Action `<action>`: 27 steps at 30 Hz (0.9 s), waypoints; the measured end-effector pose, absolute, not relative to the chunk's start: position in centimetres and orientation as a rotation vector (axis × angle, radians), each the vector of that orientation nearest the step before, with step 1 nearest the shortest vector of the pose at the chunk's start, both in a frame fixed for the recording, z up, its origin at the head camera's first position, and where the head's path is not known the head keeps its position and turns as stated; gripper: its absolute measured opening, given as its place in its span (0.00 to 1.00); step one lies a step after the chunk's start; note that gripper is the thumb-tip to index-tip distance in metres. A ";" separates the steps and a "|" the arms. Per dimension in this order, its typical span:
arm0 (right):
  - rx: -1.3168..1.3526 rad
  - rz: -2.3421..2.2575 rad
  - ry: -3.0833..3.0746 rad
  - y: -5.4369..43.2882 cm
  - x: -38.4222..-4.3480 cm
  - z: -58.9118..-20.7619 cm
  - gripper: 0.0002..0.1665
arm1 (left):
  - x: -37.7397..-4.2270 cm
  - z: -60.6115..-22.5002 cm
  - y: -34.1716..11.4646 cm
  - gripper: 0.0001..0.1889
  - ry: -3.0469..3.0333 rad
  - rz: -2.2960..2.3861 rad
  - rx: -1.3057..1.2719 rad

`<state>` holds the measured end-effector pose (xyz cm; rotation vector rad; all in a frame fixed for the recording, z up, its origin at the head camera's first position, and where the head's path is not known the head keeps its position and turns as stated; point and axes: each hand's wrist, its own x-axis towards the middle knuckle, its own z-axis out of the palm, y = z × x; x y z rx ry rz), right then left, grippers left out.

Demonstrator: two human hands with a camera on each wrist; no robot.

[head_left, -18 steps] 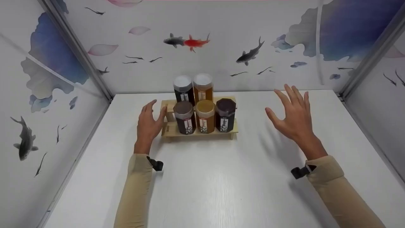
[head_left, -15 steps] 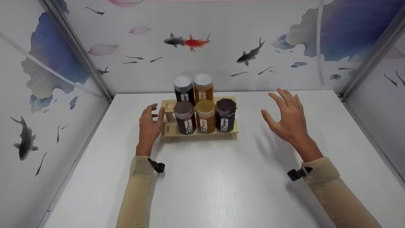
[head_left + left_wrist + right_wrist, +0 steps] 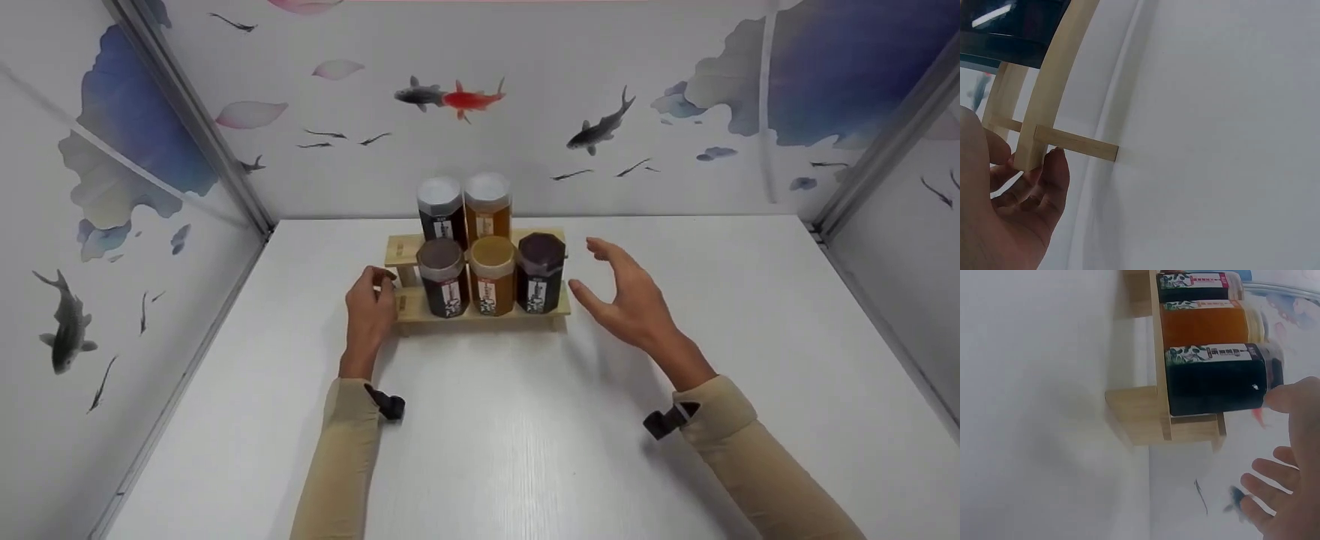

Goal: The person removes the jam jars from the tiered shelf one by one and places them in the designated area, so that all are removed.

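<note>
A: Rack position?
B: Two-level wooden rack (image 3: 405, 306), mid-frame in head view, on white tabletop (image 3: 480, 427).
A: Load?
B: Front row, frame left to right: brown-lidded jar (image 3: 445, 283), amber jar (image 3: 493, 283), dark jar (image 3: 540, 279). Back row, higher up: white-lidded dark jar (image 3: 440, 211), white-lidded amber jar (image 3: 488, 211). All upright.
A: Hands?
B: Well apart, one per rack end. Left hand (image 3: 370, 306), left of centre: fingers curled on the rack's left end; left wrist view has digits either side of the wood. Right hand (image 3: 631, 301), right of centre: fingers extended, thumb out, just beside the dark jar. Thumb overlaps its lid in right wrist view; can't tell if touching.
A: Surroundings?
B: Tan sleeves (image 3: 337, 457), fish prints on back wall (image 3: 525, 45), top of frame.
</note>
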<state>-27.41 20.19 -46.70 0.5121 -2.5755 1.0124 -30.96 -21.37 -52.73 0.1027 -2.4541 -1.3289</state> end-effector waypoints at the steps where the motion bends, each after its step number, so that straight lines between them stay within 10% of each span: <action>1: 0.527 1.037 -2.582 19.7 -27.5 -46.7 0.45 | -31.0 -52.8 -21.3 0.13 -2.453 -1.336 0.107; 27: 0.395 1.321 -2.344 13.4 -28.0 -49.7 0.49 | -31.2 -53.3 -20.6 0.16 -2.598 -1.391 0.263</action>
